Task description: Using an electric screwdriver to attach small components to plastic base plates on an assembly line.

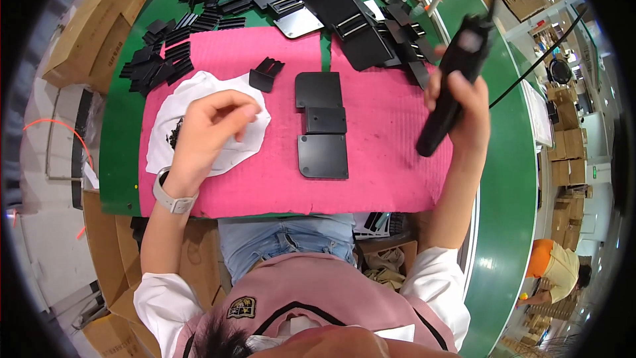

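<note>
My right hand [472, 109] grips a black corded electric screwdriver [442, 103], raised over the right side of the pink mat, its tip pointing down and to the left. My left hand [215, 122] hovers over a white sheet [245, 149] with a pile of tiny black pieces [175, 134], partly hidden behind the hand; they look like screws. Its fingers are curled in, and whatever they may pinch is too small to make out. Between my hands lies a black flat assembly [322, 156]: two plates with a narrower bracket [324, 120] joining them. Neither hand touches it.
Beyond the white sheet lies a slotted black part [266, 74]. Heaps of black brackets [156, 59] and larger black plates [358, 33] line the far side of the green table [507, 179]. The pink mat [391, 179] covers its middle. A cardboard box [89, 40] stands at the left.
</note>
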The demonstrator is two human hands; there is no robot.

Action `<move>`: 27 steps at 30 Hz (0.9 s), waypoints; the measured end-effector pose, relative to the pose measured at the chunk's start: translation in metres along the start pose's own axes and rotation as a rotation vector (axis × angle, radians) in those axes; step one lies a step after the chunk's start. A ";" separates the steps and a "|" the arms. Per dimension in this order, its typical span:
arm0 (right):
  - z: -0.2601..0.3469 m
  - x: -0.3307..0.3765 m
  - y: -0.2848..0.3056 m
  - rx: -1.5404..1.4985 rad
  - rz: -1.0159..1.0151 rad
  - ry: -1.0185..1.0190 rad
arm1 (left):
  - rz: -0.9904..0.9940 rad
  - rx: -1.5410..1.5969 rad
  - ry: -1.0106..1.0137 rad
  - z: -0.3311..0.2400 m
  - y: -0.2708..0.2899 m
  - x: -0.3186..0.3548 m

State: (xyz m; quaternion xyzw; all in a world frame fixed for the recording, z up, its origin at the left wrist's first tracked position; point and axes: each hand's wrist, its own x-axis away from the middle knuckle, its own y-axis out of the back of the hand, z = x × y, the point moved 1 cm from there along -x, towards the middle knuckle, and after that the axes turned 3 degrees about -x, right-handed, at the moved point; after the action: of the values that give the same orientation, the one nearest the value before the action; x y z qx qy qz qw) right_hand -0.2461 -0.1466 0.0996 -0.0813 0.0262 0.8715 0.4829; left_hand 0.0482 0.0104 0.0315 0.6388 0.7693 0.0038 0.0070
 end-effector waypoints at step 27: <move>0.007 -0.027 -0.084 -0.582 0.644 0.638 | 0.086 0.519 0.093 0.013 -0.055 -0.011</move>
State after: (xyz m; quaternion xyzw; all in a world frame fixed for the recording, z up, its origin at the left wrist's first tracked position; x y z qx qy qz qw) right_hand -0.1616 -0.1241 0.1141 -0.4604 -0.0472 0.8788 0.1168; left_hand -0.0034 -0.0106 0.0174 0.6504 0.7163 -0.1638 -0.1926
